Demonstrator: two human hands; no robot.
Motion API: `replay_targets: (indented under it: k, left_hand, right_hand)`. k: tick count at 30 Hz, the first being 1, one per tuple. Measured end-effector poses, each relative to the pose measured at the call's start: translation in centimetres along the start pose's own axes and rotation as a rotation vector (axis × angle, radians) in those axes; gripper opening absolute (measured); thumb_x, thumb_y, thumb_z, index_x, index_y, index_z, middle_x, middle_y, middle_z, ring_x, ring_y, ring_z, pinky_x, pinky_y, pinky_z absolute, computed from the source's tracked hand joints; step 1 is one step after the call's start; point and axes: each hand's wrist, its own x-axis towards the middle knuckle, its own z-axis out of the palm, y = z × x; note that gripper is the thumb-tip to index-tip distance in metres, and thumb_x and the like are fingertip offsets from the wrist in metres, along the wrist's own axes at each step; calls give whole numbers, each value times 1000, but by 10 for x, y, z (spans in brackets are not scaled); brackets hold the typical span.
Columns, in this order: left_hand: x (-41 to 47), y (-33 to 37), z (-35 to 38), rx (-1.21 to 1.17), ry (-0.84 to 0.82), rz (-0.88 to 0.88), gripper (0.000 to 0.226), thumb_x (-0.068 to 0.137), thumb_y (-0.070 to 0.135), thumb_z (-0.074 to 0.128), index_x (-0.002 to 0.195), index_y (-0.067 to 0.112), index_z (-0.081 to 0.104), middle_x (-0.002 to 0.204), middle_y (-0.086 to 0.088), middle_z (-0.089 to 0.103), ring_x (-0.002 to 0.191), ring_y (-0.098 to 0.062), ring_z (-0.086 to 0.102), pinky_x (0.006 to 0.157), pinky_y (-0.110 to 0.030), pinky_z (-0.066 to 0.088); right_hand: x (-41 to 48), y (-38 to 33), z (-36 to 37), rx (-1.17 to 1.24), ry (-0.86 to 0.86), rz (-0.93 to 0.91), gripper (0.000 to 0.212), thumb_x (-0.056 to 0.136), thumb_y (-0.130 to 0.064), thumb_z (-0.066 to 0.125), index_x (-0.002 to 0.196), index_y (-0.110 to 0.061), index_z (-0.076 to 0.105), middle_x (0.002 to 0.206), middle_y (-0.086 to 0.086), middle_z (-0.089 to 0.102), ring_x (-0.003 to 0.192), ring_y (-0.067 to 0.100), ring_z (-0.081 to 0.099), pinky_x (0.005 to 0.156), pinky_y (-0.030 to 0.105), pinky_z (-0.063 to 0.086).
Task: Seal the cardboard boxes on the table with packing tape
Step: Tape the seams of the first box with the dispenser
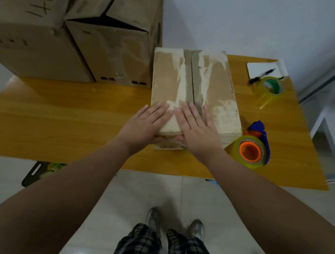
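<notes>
A small worn cardboard box (215, 86) lies on the wooden table (64, 119), its two top flaps closed along a middle seam with torn pale patches. My left hand (143, 125) and my right hand (198, 131) lie flat side by side on the box's near end, fingers straight, thumbs over the front edge. A blue tape dispenser (254, 146) with a yellowish roll on an orange core sits just right of the box. A second clear tape roll (270, 90) stands farther back on the right.
Two large cardboard boxes (30, 38) (113, 43) stand at the table's back left, one with its top flaps ajar. A white notepad (264, 69) with a black pen (262, 76) lies at the back right corner. A white wall is behind; tiled floor lies below.
</notes>
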Motion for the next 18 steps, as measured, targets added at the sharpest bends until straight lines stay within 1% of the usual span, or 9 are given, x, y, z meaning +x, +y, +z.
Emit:
replay_targets:
  k: [2, 4, 5, 7, 10, 12, 14, 16, 18]
  left_hand:
    - [-1, 1, -3, 62, -36, 0, 86, 85, 49, 56, 150, 15, 11, 157, -6, 14, 145, -22, 12, 115, -41, 5]
    - [0, 6, -7, 143, -75, -30, 88, 87, 62, 40, 151, 14, 4, 158, -7, 8, 145, -21, 5, 115, -42, -2]
    - [3, 10, -11, 153, -75, -51, 87, 87, 68, 27, 151, 13, 4, 158, -7, 6, 146, -21, 4, 115, -42, -4]
    - [13, 21, -20, 83, -53, -74, 85, 86, 68, 7, 150, 13, 9, 158, -8, 6, 146, -21, 3, 117, -42, -4]
    - [41, 48, -27, 6, -26, -23, 75, 88, 61, 2, 151, 19, 11, 159, -5, 4, 145, -19, 0, 116, -39, -6]
    - [61, 67, -26, 0, -9, -4, 70, 90, 57, 3, 151, 22, 10, 159, -2, 1, 145, -17, -3, 114, -34, -11]
    - [73, 79, -20, 8, -20, -17, 68, 91, 55, 4, 150, 23, 8, 159, -2, -1, 145, -17, -4, 114, -35, -10]
    - [74, 82, -13, 14, -39, -41, 66, 94, 55, 9, 151, 22, 9, 159, -3, 2, 145, -17, -2, 115, -36, -6]
    - [70, 83, -9, 30, -29, -54, 70, 93, 57, 14, 150, 18, 14, 158, -6, 10, 146, -20, 5, 116, -36, -2]
  right_hand:
    - [-2, 0, 1, -1, -14, -12, 77, 98, -49, 34, 151, -8, -4, 159, 15, 4, 147, 28, 4, 117, 51, -4]
    - [-5, 7, -3, 35, -37, -41, 81, 96, -57, 30, 149, -13, -11, 160, 12, -1, 147, 26, -1, 116, 50, -10]
    - [-7, 14, -7, 83, -45, -31, 80, 93, -64, 21, 150, -17, -8, 160, 10, 0, 147, 25, -2, 115, 49, -12]
    - [-13, 34, -14, 193, -45, 50, 75, 90, -66, 5, 152, -25, 3, 160, 7, 4, 147, 25, -1, 113, 47, -19]
    - [-24, 72, -16, 220, -67, 156, 67, 89, -62, -3, 151, -38, 4, 160, 5, -5, 146, 27, -8, 109, 50, -23]
    - [-31, 94, -11, 281, -132, 154, 65, 86, -66, -4, 148, -48, 0, 158, -2, -19, 144, 27, -18, 110, 53, -20]
    - [-37, 109, -5, 446, -210, 115, 62, 86, -70, 1, 145, -54, 1, 154, -10, -28, 143, 27, -22, 113, 52, -14]
    - [-42, 116, 4, 616, -253, 106, 56, 91, -66, 15, 145, -56, 5, 156, -12, -24, 145, 25, -16, 116, 49, -4]
    - [-43, 116, 14, 738, -226, 114, 57, 96, -52, 36, 147, -50, 11, 157, -10, -20, 146, 24, -7, 118, 46, 10]
